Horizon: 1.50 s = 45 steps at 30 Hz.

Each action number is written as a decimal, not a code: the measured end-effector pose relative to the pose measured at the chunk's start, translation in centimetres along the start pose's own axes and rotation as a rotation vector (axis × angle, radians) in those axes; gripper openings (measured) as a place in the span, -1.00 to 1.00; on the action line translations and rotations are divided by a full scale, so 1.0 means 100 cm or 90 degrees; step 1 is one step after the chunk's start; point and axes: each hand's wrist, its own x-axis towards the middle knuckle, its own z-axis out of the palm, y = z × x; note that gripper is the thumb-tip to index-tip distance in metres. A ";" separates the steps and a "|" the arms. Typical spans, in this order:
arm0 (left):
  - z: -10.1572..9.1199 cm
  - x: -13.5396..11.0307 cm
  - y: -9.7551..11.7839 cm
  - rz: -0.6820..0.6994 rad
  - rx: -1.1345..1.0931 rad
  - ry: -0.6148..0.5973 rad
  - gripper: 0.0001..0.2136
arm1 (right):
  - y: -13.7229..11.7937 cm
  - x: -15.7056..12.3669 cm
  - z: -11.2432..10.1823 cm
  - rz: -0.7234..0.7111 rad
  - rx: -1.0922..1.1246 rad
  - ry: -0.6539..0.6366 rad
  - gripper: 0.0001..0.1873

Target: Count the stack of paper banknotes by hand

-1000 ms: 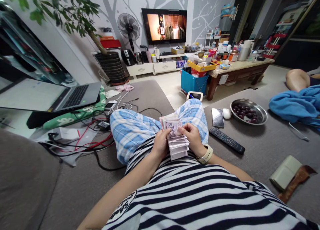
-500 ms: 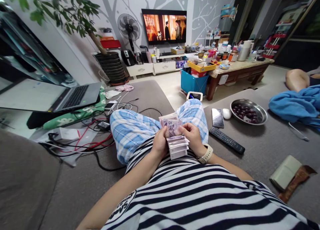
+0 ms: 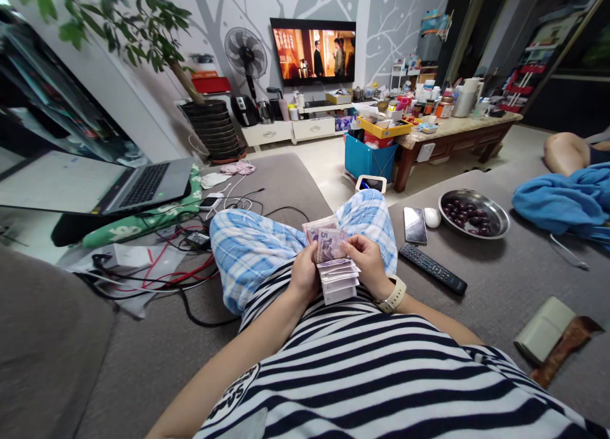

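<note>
A stack of purplish banknotes (image 3: pixel 328 244) is held over my lap, a 5 showing on the front one. My left hand (image 3: pixel 305 270) is closed round the stack's left side, with the thumb on top. At the right edge, my right hand (image 3: pixel 368 260) pinches the front note between thumb and fingers; a pale watch (image 3: pixel 393 294) is on that wrist. Below the hands, the lower ends of the notes (image 3: pixel 339 281) hang fanned in layers. Some of my left fingers are hidden behind the notes.
On the sofa to the right lie a remote control (image 3: pixel 433 269), a phone (image 3: pixel 415 225), a white mouse (image 3: pixel 432 217), a metal bowl (image 3: pixel 499 226) of dark round fruit and a wallet (image 3: pixel 546 328). Tangled cables (image 3: pixel 190 261) and a laptop (image 3: pixel 152 183) are left. Another person's knee (image 3: pixel 566 152) shows far right.
Almost nothing differs. Both hands keep their hold on the banknotes, and the fanned lower ends have shifted very slightly.
</note>
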 end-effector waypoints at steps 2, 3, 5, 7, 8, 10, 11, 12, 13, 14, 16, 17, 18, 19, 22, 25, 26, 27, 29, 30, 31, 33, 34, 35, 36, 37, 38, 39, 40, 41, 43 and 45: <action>0.000 -0.001 0.000 -0.001 0.002 -0.001 -0.72 | 0.001 0.000 0.000 0.005 0.008 -0.003 -0.63; 0.001 -0.001 0.000 -0.002 0.002 -0.001 -0.73 | 0.001 0.000 0.000 0.008 0.013 -0.004 -0.63; 0.002 -0.003 0.001 -0.004 0.004 0.000 -0.74 | 0.001 0.000 0.000 0.010 0.019 -0.007 -0.62; 0.004 -0.005 0.003 0.001 0.009 0.007 -0.74 | 0.001 0.000 0.000 0.004 0.012 -0.007 -0.61; 0.005 -0.006 0.004 0.005 0.013 0.011 -0.74 | 0.001 -0.001 0.000 -0.001 0.005 -0.007 -0.61; 0.006 -0.008 0.004 0.012 0.021 0.019 -0.75 | 0.000 -0.001 -0.001 -0.010 -0.005 -0.006 -0.61; 0.007 -0.008 0.005 0.012 0.023 0.020 -0.76 | 0.000 -0.001 -0.001 -0.012 -0.006 -0.007 -0.61; 0.007 -0.009 0.005 0.012 0.024 0.020 -0.77 | 0.000 -0.002 -0.001 -0.013 -0.004 -0.008 -0.62; 0.008 -0.009 0.005 0.011 0.024 0.020 -0.78 | 0.000 -0.002 -0.001 -0.012 0.000 -0.009 -0.62; 0.008 -0.009 0.004 0.010 0.023 0.020 -0.78 | 0.001 -0.002 -0.001 -0.010 0.003 -0.012 -0.62; 0.008 -0.008 0.004 0.009 0.021 0.019 -0.79 | 0.002 -0.002 -0.002 -0.003 0.009 -0.022 -0.63; 0.008 -0.008 0.004 0.010 0.021 0.019 -0.79 | 0.003 -0.003 -0.002 0.001 0.012 -0.027 -0.63; 0.007 -0.008 0.003 0.011 0.021 0.019 -0.80 | 0.004 -0.003 -0.002 0.004 0.014 -0.032 -0.63; 0.007 -0.008 0.003 0.011 0.020 0.018 -0.81 | 0.004 -0.003 -0.002 0.007 0.016 -0.035 -0.63; 0.006 -0.008 0.003 0.009 0.021 0.020 -0.82 | 0.005 -0.003 -0.002 0.008 0.031 -0.034 -0.64; 0.005 -0.008 0.002 0.013 0.026 0.023 -0.79 | 0.004 -0.004 -0.002 0.013 0.049 -0.039 -0.65; 0.004 -0.007 0.002 0.015 0.027 0.023 -0.79 | 0.004 -0.004 -0.002 0.014 0.050 -0.040 -0.65; 0.004 -0.007 0.002 0.017 0.029 0.023 -0.78 | 0.004 -0.004 -0.001 0.016 0.046 -0.040 -0.65; 0.003 -0.006 0.001 0.017 0.031 0.022 -0.77 | 0.004 -0.004 -0.001 0.016 0.037 -0.040 -0.64; 0.003 -0.006 0.001 0.017 0.032 0.021 -0.77 | 0.004 -0.004 -0.001 0.015 0.034 -0.041 -0.64; 0.003 -0.006 0.001 0.016 0.033 0.020 -0.77 | 0.004 -0.004 -0.002 0.013 0.032 -0.042 -0.64; 0.003 -0.006 0.001 0.012 0.033 0.017 -0.77 | 0.005 -0.004 -0.002 0.010 0.035 -0.042 -0.65; 0.003 -0.006 0.001 0.011 0.032 0.016 -0.76 | 0.005 -0.004 -0.002 0.008 0.037 -0.043 -0.65; 0.003 -0.007 0.001 0.010 0.031 0.015 -0.76 | 0.005 -0.004 -0.002 0.007 0.039 -0.043 -0.65; 0.004 -0.007 0.002 0.010 0.030 0.015 -0.77 | 0.005 -0.004 -0.002 0.005 0.041 -0.044 -0.66; 0.004 -0.008 0.002 0.012 0.030 0.016 -0.77 | 0.005 -0.004 -0.002 0.003 0.041 -0.045 -0.66; 0.005 -0.008 0.002 0.014 0.032 0.019 -0.78 | 0.005 -0.004 -0.002 0.002 0.040 -0.046 -0.66; 0.005 -0.009 0.003 0.015 0.033 0.023 -0.79 | 0.005 -0.004 -0.002 0.001 0.038 -0.044 -0.67; 0.006 -0.009 0.003 0.016 0.035 0.028 -0.80 | 0.005 -0.004 -0.002 0.001 0.036 -0.043 -0.67; 0.006 -0.009 0.003 0.016 0.036 0.032 -0.81 | 0.005 -0.004 -0.002 0.000 0.034 -0.041 -0.66; 0.006 -0.009 0.003 0.017 0.034 0.038 -0.80 | 0.005 -0.005 -0.002 -0.002 0.032 -0.040 -0.65; 0.006 -0.009 0.003 0.017 0.031 0.040 -0.79 | 0.005 -0.005 -0.002 -0.002 0.030 -0.041 -0.65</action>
